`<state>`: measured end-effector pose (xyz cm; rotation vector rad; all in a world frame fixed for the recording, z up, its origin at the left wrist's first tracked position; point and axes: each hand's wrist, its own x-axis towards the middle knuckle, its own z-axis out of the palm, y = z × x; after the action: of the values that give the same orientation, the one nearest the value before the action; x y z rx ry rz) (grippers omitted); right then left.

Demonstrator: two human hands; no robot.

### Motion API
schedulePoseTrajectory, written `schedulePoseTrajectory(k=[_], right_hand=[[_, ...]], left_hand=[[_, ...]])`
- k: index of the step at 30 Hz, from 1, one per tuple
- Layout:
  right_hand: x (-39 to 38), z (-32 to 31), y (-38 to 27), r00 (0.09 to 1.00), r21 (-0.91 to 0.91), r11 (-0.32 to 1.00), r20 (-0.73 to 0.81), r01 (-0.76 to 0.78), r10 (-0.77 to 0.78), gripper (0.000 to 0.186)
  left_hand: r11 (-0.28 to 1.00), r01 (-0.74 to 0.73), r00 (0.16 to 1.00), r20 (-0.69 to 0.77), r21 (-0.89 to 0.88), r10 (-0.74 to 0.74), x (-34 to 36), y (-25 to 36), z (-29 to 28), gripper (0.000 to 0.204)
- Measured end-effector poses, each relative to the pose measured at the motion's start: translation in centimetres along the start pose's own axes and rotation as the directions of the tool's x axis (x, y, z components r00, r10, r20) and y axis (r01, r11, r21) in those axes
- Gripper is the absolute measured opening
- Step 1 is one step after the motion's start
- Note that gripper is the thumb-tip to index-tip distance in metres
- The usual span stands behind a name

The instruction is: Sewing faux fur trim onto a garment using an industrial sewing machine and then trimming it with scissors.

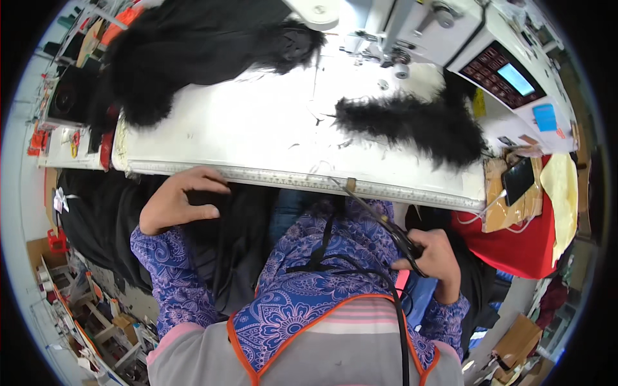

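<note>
My right hand (pixel 439 258) grips a pair of scissors (pixel 387 225) by its dark handles. The long blades point up and left, their tips near the table's front edge. Over the left part of that edge hovers my left hand (pixel 174 204), thumb and fingers apart with nothing between them. A black fluffy strip (pixel 412 122) lies on the white sewing table (pixel 238 132) at the right. At the far left, a black garment (pixel 199 48) with fluffy trim spreads over the tabletop.
A sewing machine (pixel 393 38) with a control panel (pixel 502 74) stands at the back right. A measuring tape (pixel 277 175) runs along the table's front edge. Black fabric (pixel 109 219) hangs below at left; red cloth (pixel 515 241) and a phone (pixel 519 181) are at right.
</note>
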<state>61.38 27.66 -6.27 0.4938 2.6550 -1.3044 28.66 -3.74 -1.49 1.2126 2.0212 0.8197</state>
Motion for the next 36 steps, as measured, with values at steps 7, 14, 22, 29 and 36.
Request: schedulePoseTrajectory(k=[7, 14, 22, 29, 36], right_hand=[[-4.1, -1.7, 1.5, 0.957, 0.067, 0.954, 0.010, -0.291, 0.291, 0.043], [-3.5, -3.2, 0.4, 0.943, 0.030, 0.949, -0.108, -0.314, 0.315, 0.044], [-3.8, -4.9, 1.2, 0.925, 0.029, 0.940, -0.168, -0.340, 0.339, 0.041], [-6.5, -5.1, 1.8, 0.895, 0.006, 0.980, -0.406, -0.200, 0.186, 0.046], [-9.1, -4.0, 6.4, 0.786, 0.220, 0.975, -0.599, -0.019, 0.150, 0.042]], left_hand=[[0.994, 0.096, 0.863, -0.494, -0.051, -0.109, 1.2, -1.8, 1.4, 0.020], [1.000, 0.015, 0.874, -0.486, -0.007, -0.017, 3.5, -0.1, 4.5, 0.013], [0.996, -0.088, 0.878, -0.472, 0.004, 0.079, 7.1, 0.7, 6.7, 0.010], [0.992, -0.102, 0.726, -0.676, 0.075, 0.126, 6.4, -1.4, 4.8, 0.012], [0.947, 0.318, -0.010, -0.998, 0.056, 0.062, -2.6, -17.0, -5.2, 0.020]])
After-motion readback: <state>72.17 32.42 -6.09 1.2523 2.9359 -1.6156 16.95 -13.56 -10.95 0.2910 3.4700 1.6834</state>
